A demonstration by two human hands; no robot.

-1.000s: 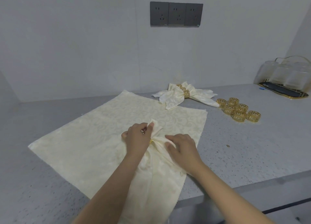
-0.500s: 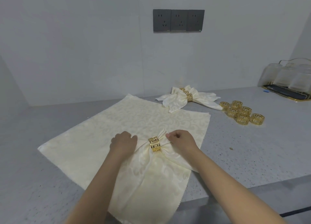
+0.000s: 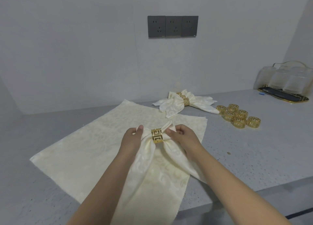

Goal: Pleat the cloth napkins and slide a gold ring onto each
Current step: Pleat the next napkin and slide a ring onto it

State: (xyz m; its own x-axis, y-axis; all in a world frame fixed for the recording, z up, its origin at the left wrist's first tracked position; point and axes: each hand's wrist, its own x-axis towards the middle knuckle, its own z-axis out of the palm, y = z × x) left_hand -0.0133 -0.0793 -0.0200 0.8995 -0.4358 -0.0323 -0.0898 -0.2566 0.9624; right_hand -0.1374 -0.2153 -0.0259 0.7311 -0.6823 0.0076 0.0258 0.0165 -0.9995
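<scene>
Cream patterned cloth napkin (image 3: pixel 153 163) wearing gold fretwork ring (image 3: pixel 157 135); left hand (image 3: pixel 133 137) and right hand (image 3: pixel 182 136) pinching, fanning its folds. Next: placing it far-right.

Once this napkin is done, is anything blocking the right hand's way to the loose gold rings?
Nothing visible does. Bare grey counter lies between the right hand and the loose gold rings; the finished napkins sit further back, off that line.

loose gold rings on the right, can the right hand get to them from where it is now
Probably yes. The right hand pinches the napkin beside its ring; bare counter lies between it and the loose rings, but it must let go first.
</scene>
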